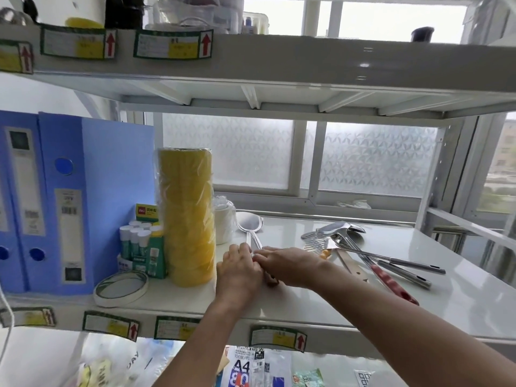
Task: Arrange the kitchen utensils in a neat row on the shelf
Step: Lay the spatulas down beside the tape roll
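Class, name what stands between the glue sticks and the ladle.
In the head view, the tall yellow tape stack stands between the glue sticks and the ladle.

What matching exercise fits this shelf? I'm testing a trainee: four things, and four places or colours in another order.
1. ladle
2. binders
3. tape stack
4. red-handled utensil

a. blue, far left
b. in the heap on the right
c. handle under both hands
d. yellow, upright beside the glue sticks

Pairs: 1-c, 2-a, 3-d, 4-b
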A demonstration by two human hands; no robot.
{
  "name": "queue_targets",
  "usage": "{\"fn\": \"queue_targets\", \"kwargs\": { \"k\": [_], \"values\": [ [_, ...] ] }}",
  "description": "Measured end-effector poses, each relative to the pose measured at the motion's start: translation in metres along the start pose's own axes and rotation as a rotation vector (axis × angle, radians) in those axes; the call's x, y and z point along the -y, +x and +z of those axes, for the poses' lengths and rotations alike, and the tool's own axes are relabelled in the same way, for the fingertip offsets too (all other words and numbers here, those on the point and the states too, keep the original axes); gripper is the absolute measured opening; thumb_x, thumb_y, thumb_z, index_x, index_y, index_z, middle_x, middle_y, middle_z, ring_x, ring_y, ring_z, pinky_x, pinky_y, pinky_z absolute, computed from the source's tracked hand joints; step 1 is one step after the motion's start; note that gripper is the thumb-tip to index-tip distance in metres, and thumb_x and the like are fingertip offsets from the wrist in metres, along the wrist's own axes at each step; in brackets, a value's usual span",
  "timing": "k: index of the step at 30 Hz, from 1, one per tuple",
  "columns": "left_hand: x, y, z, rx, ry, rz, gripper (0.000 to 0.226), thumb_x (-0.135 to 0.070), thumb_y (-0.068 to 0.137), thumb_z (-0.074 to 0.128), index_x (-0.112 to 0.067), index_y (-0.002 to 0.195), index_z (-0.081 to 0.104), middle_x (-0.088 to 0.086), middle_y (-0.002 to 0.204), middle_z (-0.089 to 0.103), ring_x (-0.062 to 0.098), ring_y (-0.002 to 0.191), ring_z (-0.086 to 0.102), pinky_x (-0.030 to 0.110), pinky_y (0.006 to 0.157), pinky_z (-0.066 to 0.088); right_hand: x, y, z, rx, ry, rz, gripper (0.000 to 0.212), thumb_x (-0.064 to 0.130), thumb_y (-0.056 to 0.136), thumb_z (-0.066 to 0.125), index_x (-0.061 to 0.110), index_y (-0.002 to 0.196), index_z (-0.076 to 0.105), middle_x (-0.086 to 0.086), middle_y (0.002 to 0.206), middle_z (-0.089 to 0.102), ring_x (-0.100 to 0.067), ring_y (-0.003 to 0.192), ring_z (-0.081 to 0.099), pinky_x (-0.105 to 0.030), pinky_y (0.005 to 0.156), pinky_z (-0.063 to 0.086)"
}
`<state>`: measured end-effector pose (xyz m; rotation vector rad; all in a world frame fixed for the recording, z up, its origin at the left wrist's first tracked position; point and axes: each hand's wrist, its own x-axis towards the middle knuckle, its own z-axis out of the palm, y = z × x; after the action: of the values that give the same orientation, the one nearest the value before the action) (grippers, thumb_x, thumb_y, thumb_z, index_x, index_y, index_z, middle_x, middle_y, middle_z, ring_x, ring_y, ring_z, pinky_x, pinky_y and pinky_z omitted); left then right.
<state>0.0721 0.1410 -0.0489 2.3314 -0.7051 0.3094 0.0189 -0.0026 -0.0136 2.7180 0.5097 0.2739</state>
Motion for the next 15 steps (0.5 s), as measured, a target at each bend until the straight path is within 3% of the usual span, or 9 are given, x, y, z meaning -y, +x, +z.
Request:
{"fn": "queue_targets", "kwargs": {
  "k": [3,5,11,15],
  "values": [
    [0.001,0.000,0.001,0.070,-0.006,0.051,0.037,-0.024,0.095,0.041,-0.024,0.130,0.053,0.000,0.131,0.052,0.024,0.125,0.050,0.043,0.101,0.035,0.000,-0.002,0.000,0.001,0.066,0.107,0.061,-0.010,0.085,0.052,0.009,0.142,0.043,-0.007,0.147,0.051,-0.028,0.121,0.062,-0.032,0.083,0.054],
    [0.001,-0.001,0.001,0.099,-0.065,0.103,0.040,-0.021,0.095,0.038,-0.028,0.132,0.052,-0.004,0.136,0.052,0.021,0.131,0.048,0.042,0.103,0.032,0.002,-0.005,-0.005,-0.001,0.088,0.164,0.062,-0.010,0.086,0.047,0.009,0.145,0.041,-0.005,0.146,0.052,-0.031,0.112,0.066,-0.029,0.072,0.043],
    [-0.007,-0.004,-0.004,0.138,-0.013,0.197,0.053,-0.028,0.104,0.036,-0.020,0.156,0.033,-0.003,0.165,0.032,0.012,0.153,0.021,0.043,0.118,0.019,-0.018,-0.027,-0.024,0.056,0.174,0.376,0.047,0.009,0.093,0.048,0.013,0.140,0.043,-0.014,0.132,0.062,-0.037,0.114,0.064,-0.046,0.088,0.053],
    [-0.006,-0.004,-0.003,0.139,-0.027,0.202,0.054,-0.036,0.102,0.042,-0.022,0.155,0.036,-0.005,0.165,0.031,0.010,0.155,0.017,0.043,0.118,0.017,-0.069,-0.065,-0.032,0.125,0.222,0.640,0.045,0.020,0.092,0.053,0.021,0.136,0.055,-0.011,0.130,0.063,-0.032,0.120,0.061,-0.041,0.095,0.052]
  ]
}}
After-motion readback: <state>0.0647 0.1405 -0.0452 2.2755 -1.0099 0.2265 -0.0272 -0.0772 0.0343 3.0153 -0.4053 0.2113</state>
